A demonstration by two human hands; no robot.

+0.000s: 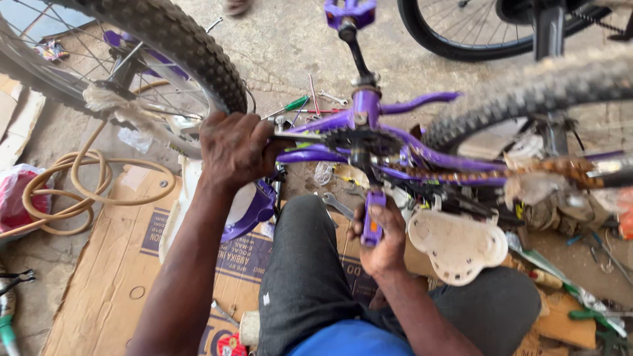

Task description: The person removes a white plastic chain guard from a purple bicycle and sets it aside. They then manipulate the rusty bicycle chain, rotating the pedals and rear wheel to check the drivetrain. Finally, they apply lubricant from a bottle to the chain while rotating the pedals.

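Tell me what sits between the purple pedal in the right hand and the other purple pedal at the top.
In the head view, the black crank arms and toothed chainring on the purple bike frame lie between the pedals.

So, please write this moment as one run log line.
left hand: grips purple frame | right hand: holds purple pedal | bicycle: upside down

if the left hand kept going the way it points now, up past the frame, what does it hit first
Probably the knobby tyre just beyond the left hand, which grips the purple frame; depth is unclear.
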